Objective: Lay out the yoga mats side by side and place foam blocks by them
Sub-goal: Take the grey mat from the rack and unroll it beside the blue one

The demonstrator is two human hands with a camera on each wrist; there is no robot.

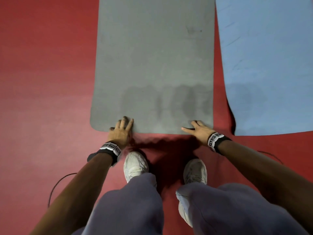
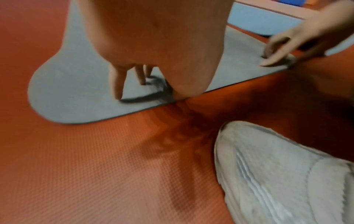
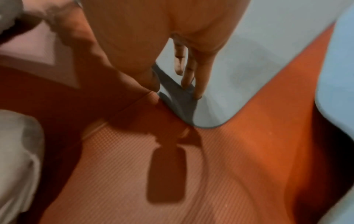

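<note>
A grey yoga mat (image 1: 152, 61) lies flat on the red floor, with a blue yoga mat (image 1: 267, 65) flat beside it on the right and a narrow strip of floor between them. My left hand (image 1: 121, 128) rests with straight fingers on the grey mat's near edge, left of centre; in the left wrist view the fingertips (image 2: 118, 94) touch the grey mat (image 2: 72, 91). My right hand (image 1: 197, 128) lies with spread straight fingers on the near right corner; in the right wrist view its fingers (image 3: 199, 89) press the grey mat (image 3: 249, 60). No foam blocks are in view.
My two white shoes (image 1: 135, 164) stand on the red textured floor (image 1: 42, 99) just behind the grey mat's near edge. A thin black cable (image 1: 55, 187) loops on the floor at lower left. The blue mat's corner (image 3: 337, 75) curls up slightly.
</note>
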